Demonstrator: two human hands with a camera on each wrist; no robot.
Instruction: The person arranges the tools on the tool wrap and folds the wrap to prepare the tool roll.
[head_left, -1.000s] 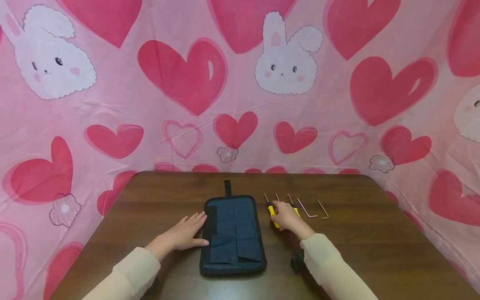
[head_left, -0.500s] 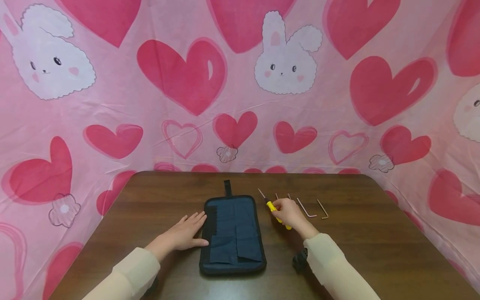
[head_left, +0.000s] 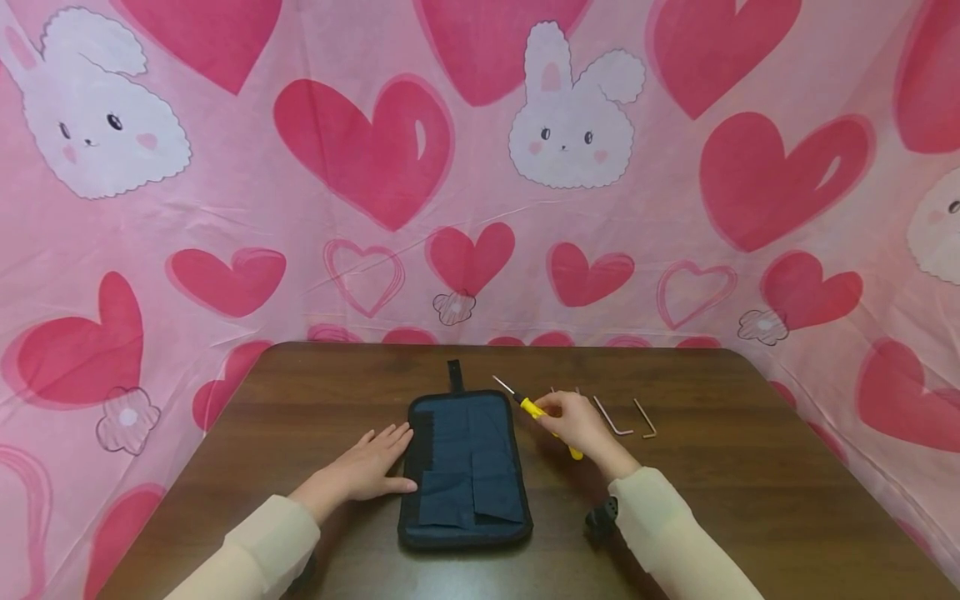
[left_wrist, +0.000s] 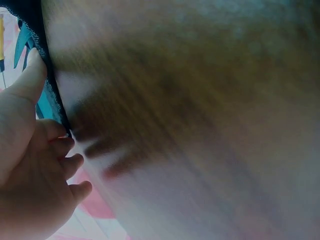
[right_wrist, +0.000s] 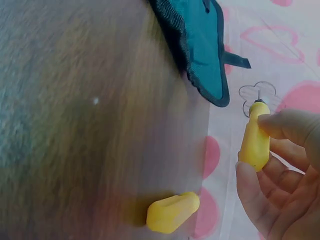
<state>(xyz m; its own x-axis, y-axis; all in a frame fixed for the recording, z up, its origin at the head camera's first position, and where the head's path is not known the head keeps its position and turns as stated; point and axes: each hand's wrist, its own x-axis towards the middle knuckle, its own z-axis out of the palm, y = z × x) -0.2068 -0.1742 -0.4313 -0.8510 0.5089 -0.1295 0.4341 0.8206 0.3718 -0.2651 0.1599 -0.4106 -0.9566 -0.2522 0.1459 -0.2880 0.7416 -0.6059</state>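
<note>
A dark blue fabric tool pouch (head_left: 448, 450) with black edging lies unrolled on the table, its pockets facing up. My left hand (head_left: 366, 467) rests flat along its left edge, fingers extended; the left wrist view shows the thumb (left_wrist: 34, 75) over the border. Between thumb and fingers, my right hand (head_left: 579, 423) pinches the yellow handle of a screwdriver (right_wrist: 256, 137), raised off the table with its tip towards the pouch's top right corner. Under that hand lies another yellow screwdriver (right_wrist: 172, 214), mostly hidden in the head view, where two metal shafts show behind the hand.
Two L-shaped hex keys lie right of the right hand: a silver one (head_left: 609, 417) and a bronze-coloured one (head_left: 646, 418). A black strap (head_left: 455, 377) extends from the pouch's far edge. The brown wooden table (head_left: 720, 500) ends at a pink heart-patterned cloth (head_left: 480, 200).
My right hand has lifted the leftmost screwdriver, and its tip has swung left towards the pouch. The left hand and the pouch have stayed put.
</note>
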